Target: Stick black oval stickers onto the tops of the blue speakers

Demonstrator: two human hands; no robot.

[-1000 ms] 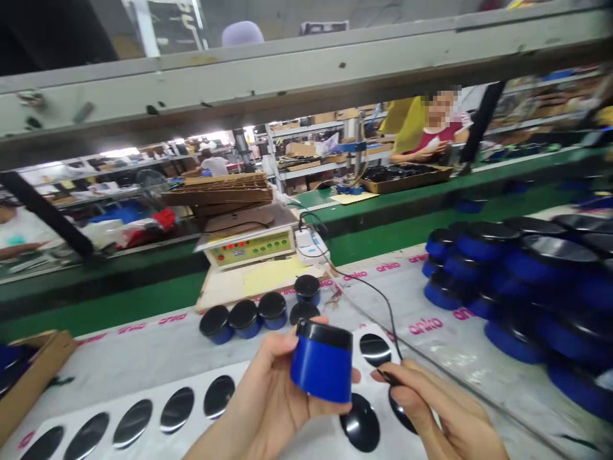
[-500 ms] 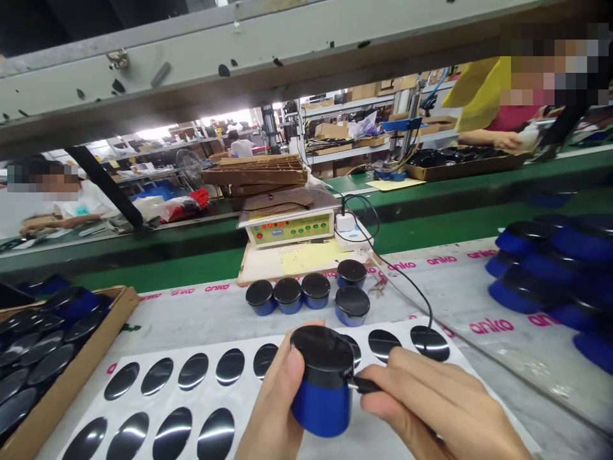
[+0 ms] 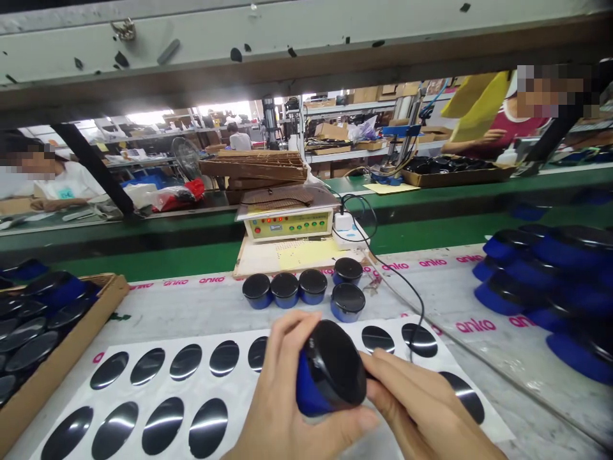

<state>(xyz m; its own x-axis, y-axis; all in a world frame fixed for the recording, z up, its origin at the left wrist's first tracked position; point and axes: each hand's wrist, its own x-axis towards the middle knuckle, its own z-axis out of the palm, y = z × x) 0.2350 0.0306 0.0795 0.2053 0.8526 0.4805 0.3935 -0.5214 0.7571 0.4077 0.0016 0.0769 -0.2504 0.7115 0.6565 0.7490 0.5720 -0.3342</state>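
Observation:
My left hand (image 3: 287, 396) is wrapped round a blue cup-shaped piece with a glossy black top (image 3: 330, 370), held tilted above the sticker sheet. My right hand (image 3: 416, 396) is closed at the piece's right side; the plug it grips is hidden behind the fingers, and a thin black cable (image 3: 417, 306) runs down to this hand. Under both hands lies a white sheet (image 3: 239, 390) with rows of round black discs (image 3: 186, 362). Several similar blue and black pieces (image 3: 284, 289) stand just beyond the sheet.
Cardboard box of black and blue pieces (image 3: 103, 313) at left. More pieces are stacked at right (image 3: 569, 281). A control box with lit buttons (image 3: 290, 225) sits behind, near a white adapter (image 3: 349, 230). A shelf beam (image 3: 306, 45) crosses overhead. People sit beyond.
My left hand has turned the blue piece, tilting its black top toward the right, and its fingers now reach over the far side. The plug tip seen earlier at the right hand is now hidden.

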